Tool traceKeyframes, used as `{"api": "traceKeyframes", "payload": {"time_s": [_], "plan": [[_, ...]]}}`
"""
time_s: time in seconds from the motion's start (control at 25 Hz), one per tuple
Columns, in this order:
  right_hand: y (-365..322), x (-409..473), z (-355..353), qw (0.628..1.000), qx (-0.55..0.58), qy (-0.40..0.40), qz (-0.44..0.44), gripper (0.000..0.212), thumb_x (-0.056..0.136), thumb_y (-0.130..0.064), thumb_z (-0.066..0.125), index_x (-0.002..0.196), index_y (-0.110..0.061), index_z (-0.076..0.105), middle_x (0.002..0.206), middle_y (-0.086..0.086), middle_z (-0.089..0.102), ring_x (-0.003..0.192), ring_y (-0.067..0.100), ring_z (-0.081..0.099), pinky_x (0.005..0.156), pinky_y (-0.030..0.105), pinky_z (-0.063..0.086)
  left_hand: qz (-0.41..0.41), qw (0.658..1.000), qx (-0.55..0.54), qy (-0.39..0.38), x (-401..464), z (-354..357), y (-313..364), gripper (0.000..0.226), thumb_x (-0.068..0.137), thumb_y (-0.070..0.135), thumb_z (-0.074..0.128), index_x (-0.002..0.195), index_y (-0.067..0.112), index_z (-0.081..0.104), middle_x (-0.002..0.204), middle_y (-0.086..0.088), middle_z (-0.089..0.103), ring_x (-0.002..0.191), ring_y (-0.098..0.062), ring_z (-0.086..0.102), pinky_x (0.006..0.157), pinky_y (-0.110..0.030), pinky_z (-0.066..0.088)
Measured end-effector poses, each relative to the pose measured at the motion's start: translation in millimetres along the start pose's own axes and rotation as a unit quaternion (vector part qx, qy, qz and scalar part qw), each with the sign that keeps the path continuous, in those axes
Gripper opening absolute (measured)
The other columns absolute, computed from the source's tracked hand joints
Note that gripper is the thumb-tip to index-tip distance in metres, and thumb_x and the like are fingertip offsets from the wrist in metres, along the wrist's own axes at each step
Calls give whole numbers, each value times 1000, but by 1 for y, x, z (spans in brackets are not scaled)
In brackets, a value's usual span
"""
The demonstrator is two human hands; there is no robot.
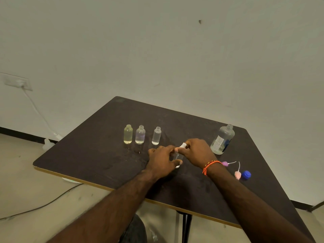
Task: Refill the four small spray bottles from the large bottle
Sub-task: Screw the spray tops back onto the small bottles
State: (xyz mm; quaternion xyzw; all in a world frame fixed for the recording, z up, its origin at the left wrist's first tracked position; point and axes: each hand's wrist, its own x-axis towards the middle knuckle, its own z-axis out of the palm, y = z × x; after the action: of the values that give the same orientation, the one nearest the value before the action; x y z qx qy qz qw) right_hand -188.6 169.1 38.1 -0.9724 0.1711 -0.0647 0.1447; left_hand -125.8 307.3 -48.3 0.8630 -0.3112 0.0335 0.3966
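Left hand: fingers curled round a small clear bottle on the table.
Right hand: fingertips pinching its white spray top.
Three open small bottles: upright, left of the hands.
Large bottle: uncapped, right.
Spray tops and blue cap: lying far right.
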Motion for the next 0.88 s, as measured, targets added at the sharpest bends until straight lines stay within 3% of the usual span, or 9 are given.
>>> {"api": "traceKeyframes", "payload": {"time_s": [0.08,0.16,0.28,0.36,0.52,0.64,0.72,0.8,0.88], "plan": [[1,-2,3,1000,-18,16,12,52,81,-66,66,81,-14,68,72,1,66,67,14,60,65,37,54,-2,1000,-5,-2,-1,0,0,39,84,54,73,117,35,64,100,15,71,105,-6,62,101,-43,35],[2,-9,8,999,38,20,-6,58,76,-68,70,105,-18,66,102,-4,68,90,12,62,79,33,54,2,1000,-13,-1,-2,-1,1,30,83,50,73,108,37,64,90,17,69,94,-4,62,100,-46,38],[1,-17,7,988,143,12,-56,57,89,-35,72,139,-21,50,137,-3,59,119,12,58,98,27,48,-2,1000,-22,5,-4,0,0,32,81,50,74,109,36,65,89,18,68,92,-2,61,100,-45,39],[2,-17,7,987,143,43,-59,42,92,-21,66,134,-22,56,125,-2,68,108,9,64,91,21,49,-11,1000,-18,5,-4,1,0,39,83,51,76,116,34,64,96,18,68,99,-3,59,101,-39,35],[1,-14,10,988,127,88,-16,51,80,-43,80,120,-20,58,91,-10,66,82,8,64,80,32,57,-11,1000,-10,8,-5,1,1,39,84,51,76,116,35,64,98,18,67,102,-4,57,97,-37,32],[0,-20,15,984,171,52,-27,80,76,-52,81,139,-22,43,118,-15,54,106,8,58,93,30,52,-10,999,-31,12,-5,2,1,30,83,47,77,109,37,66,92,18,70,94,-2,60,97,-41,36],[1,-25,16,975,200,63,-71,71,85,-34,75,145,-22,40,133,-12,54,118,8,55,103,30,48,-12,999,-31,15,-5,2,-1,35,82,47,77,113,36,67,97,19,70,97,0,59,100,-43,37],[4,-25,14,970,211,82,-88,55,91,-19,68,141,-23,46,130,-5,63,114,8,62,102,34,51,-21,999,-29,9,-4,2,-1,42,82,49,78,119,35,66,105,19,69,105,-1,56,102,-39,33],[3,-22,12,972,206,96,-55,49,90,-20,71,134,-23,52,112,-4,71,100,8,67,93,35,56,-23,999,-22,8,-4,3,-1,45,82,51,79,121,35,65,107,18,69,109,-2,56,101,-38,31]]}}
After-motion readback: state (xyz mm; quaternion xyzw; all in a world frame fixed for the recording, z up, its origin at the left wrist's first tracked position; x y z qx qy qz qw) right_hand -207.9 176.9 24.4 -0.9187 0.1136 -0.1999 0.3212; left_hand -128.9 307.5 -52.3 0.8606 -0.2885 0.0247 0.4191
